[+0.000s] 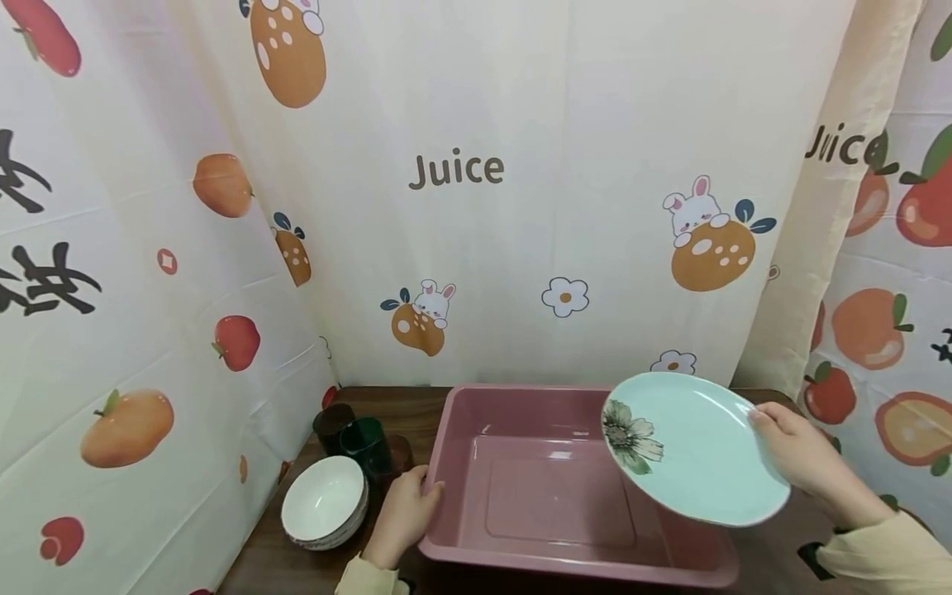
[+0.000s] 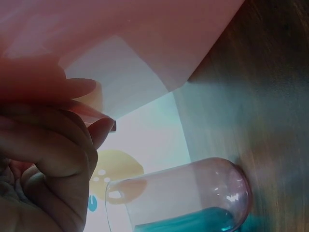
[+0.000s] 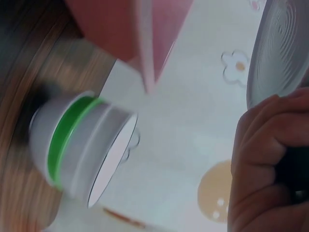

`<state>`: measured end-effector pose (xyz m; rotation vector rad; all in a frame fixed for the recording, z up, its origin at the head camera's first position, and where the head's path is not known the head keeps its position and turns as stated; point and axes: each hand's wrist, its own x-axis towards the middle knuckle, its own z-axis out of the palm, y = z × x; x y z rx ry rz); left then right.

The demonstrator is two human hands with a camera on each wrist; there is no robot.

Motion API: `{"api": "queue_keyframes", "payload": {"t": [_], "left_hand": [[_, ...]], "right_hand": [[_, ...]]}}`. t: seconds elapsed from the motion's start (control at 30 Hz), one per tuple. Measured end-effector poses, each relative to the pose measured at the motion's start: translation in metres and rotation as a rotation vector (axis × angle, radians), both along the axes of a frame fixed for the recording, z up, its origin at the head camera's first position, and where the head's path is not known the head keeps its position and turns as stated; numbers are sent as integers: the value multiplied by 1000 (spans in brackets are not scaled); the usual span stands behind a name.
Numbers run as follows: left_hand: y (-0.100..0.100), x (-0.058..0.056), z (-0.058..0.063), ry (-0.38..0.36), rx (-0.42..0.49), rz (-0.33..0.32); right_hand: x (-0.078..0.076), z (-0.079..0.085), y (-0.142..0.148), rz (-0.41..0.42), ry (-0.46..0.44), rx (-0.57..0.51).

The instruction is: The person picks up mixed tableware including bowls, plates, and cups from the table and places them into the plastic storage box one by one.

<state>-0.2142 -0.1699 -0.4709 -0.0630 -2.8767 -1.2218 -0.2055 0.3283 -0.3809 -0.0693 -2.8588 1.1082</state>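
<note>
A pale blue oval-looking plate point(image 1: 706, 446) with a grey flower print is tilted above the right part of a pink plastic basin point(image 1: 561, 500). My right hand point(image 1: 799, 454) grips the plate's right edge, thumb on its face. In the right wrist view, the ringed underside of the plate point(image 3: 280, 53) shows beside that hand's curled fingers. At the basin's left side, my left hand point(image 1: 405, 508) holds the rim between thumb and fingers. The basin's wall point(image 2: 145, 43) fills the top of the left wrist view. No contents show in the visible part of the basin.
Left of the basin stand stacked white bowls point(image 1: 325, 500), a dark glass point(image 1: 333, 426), a green glass point(image 1: 368, 446) and a reddish-brown glass point(image 1: 402, 454). Another view shows stacked bowls point(image 3: 79, 145), one green, near the basin. A printed curtain point(image 1: 491, 240) hangs behind the wooden table point(image 1: 416, 405).
</note>
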Motion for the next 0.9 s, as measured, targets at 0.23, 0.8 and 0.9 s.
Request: {"api": "queue_keyframes", "payload": {"t": [0.23,0.8,0.9], "left_hand": [[-1,-1,0,2,-2,-3],[-4,2,0,23,-28,-6],[-5,3,0,31,-37,-3]], "right_hand": [[-9,2,-39,46,7,-143],[-28,-4,-102,76,-42,-330],[-29,-6,-110,78,-60,-345]]}}
